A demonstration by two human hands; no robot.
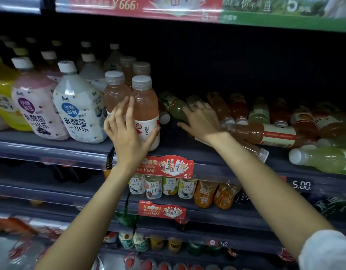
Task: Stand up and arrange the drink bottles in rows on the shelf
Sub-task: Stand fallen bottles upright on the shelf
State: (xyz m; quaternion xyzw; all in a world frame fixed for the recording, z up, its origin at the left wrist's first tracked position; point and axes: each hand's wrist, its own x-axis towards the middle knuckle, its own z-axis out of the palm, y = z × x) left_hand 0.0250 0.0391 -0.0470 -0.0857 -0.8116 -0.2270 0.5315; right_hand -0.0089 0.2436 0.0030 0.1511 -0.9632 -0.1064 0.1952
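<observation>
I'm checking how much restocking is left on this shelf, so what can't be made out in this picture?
- Head view: the green bottle under the right hand; the fingers cover it, so whether it is gripped is unclear.
- Lying bottles at the right: cut off by the frame edge, so no count.
- Shelf depth behind the standing pink bottles: too dark.
- Contact between the left hand and the front pink bottle: partly hidden by the hand itself.

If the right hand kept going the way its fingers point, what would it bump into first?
Probably the lying greenish bottle. The right hand reaches up and back into the shelf, and its fingertips already seem to be at that bottle. Depth is hard to judge, so contact is uncertain.
</observation>
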